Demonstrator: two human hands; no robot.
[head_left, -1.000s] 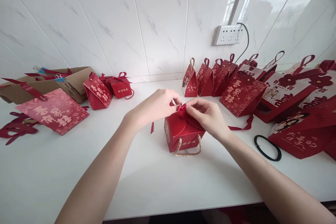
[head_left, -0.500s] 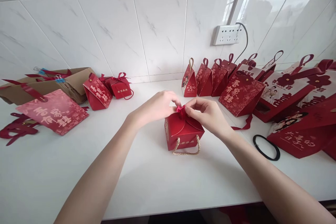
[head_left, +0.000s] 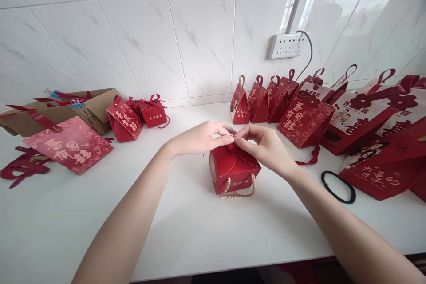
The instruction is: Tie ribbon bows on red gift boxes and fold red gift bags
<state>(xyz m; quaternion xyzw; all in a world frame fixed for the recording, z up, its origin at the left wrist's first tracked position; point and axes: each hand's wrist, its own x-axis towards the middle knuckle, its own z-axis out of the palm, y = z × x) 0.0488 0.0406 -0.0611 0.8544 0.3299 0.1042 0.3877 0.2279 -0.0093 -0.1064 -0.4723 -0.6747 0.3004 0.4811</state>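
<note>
A small red gift box (head_left: 234, 168) with a gold rope handle (head_left: 238, 195) stands upright on the white table in front of me. On its lid, where the curved flaps meet, sits a red ribbon (head_left: 231, 145), mostly covered by my fingers. My left hand (head_left: 208, 137) comes in from the left, its thumb and fingers pinched at the ribbon. From the right, my right hand (head_left: 261, 144) pinches the same ribbon, thumb and forefinger together. The fingertips of both hands meet over the box top.
Several red gift boxes (head_left: 306, 120) crowd the right side, by a black ring (head_left: 338, 187). At the left lie a pink-red bag (head_left: 69, 144), loose dark red ribbons (head_left: 23, 168) and brown card (head_left: 96, 104). Two red boxes (head_left: 124, 120) stand near the tiled wall, which carries a power socket (head_left: 288, 46).
My left thumb has come forward to meet the right fingertips over the ribbon, which now shows less. The box sits slightly lower and farther right in view.
</note>
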